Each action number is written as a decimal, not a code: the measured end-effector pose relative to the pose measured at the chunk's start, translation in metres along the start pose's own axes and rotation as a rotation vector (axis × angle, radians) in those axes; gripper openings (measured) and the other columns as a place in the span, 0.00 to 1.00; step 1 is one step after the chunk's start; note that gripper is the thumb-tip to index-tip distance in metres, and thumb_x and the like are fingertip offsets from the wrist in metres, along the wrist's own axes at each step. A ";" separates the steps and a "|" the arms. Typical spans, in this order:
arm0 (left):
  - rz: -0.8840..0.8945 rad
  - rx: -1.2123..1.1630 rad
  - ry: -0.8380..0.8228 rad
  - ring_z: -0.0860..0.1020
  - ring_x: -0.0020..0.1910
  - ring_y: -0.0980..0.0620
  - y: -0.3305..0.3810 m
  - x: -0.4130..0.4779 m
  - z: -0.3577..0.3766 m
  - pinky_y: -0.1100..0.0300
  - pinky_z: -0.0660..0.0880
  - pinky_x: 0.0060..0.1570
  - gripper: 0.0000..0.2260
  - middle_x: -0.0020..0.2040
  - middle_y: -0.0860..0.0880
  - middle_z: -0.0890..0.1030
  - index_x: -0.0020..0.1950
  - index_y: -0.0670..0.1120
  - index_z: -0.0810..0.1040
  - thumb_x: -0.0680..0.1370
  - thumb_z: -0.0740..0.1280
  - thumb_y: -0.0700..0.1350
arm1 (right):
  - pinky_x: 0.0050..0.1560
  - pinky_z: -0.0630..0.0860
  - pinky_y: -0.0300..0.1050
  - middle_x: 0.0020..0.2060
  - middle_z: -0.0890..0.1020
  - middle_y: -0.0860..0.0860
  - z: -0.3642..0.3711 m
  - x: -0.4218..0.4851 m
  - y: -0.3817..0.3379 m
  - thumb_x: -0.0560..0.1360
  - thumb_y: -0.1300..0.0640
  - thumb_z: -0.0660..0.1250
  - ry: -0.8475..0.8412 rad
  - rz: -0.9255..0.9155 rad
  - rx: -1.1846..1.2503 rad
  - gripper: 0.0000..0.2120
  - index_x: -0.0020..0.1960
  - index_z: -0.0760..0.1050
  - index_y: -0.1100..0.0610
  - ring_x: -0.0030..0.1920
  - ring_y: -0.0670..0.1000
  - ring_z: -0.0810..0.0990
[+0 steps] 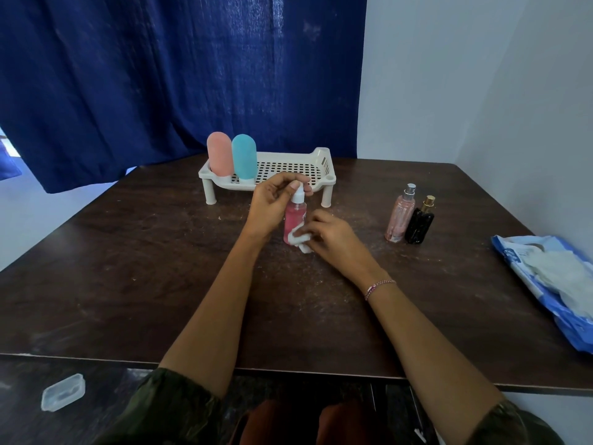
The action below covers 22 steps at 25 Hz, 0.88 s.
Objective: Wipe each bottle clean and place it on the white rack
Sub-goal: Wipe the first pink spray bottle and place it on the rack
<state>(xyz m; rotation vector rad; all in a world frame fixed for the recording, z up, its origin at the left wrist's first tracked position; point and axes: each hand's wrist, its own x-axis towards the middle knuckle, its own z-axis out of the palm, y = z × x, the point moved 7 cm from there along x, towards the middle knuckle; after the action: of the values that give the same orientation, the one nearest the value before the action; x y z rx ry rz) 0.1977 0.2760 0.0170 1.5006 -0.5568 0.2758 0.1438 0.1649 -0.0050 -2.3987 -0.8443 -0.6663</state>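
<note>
A pink spray bottle (294, 216) with a white pump top stands upright at the table's middle, just in front of the white rack (324, 170). My left hand (272, 203) grips its neck and top. My right hand (330, 234) presses a white wipe (298, 240) against the bottle's lower side. On the rack's left end stand a pink bottle (219, 154) and a teal bottle (244, 157), both upside down on their caps. To the right on the table stand a pale pink perfume bottle (399, 216) and a black bottle (419, 224) with a gold cap.
An open blue pack of wipes (552, 277) lies at the table's right edge. The dark wooden table (144, 268) carries specks of dust. A small clear plastic box (62, 392) sits on the floor at lower left. A blue curtain (160, 75) hangs behind the rack.
</note>
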 end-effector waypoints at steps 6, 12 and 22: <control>-0.035 -0.065 0.019 0.82 0.47 0.52 -0.001 0.000 0.001 0.59 0.79 0.49 0.05 0.43 0.52 0.83 0.52 0.42 0.76 0.79 0.63 0.37 | 0.44 0.75 0.42 0.43 0.78 0.56 0.001 0.000 -0.005 0.68 0.67 0.71 -0.008 -0.004 -0.033 0.10 0.49 0.80 0.63 0.42 0.49 0.77; -0.046 -0.083 0.016 0.82 0.47 0.55 0.000 -0.001 0.002 0.63 0.78 0.48 0.07 0.47 0.47 0.81 0.55 0.41 0.73 0.78 0.64 0.36 | 0.58 0.73 0.37 0.51 0.77 0.56 -0.030 0.004 -0.011 0.72 0.67 0.68 0.358 0.048 0.073 0.11 0.54 0.78 0.63 0.54 0.49 0.75; -0.014 -0.167 0.015 0.82 0.50 0.46 -0.001 -0.002 0.006 0.52 0.76 0.58 0.03 0.44 0.48 0.84 0.51 0.40 0.73 0.78 0.62 0.36 | 0.46 0.76 0.45 0.47 0.77 0.55 0.007 0.002 -0.007 0.71 0.65 0.69 -0.075 0.012 -0.041 0.10 0.52 0.79 0.63 0.45 0.51 0.77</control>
<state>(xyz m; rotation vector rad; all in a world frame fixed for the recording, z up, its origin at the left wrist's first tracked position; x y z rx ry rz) 0.1952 0.2708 0.0147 1.3397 -0.5441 0.2243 0.1427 0.1745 -0.0066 -2.4775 -0.8534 -0.5972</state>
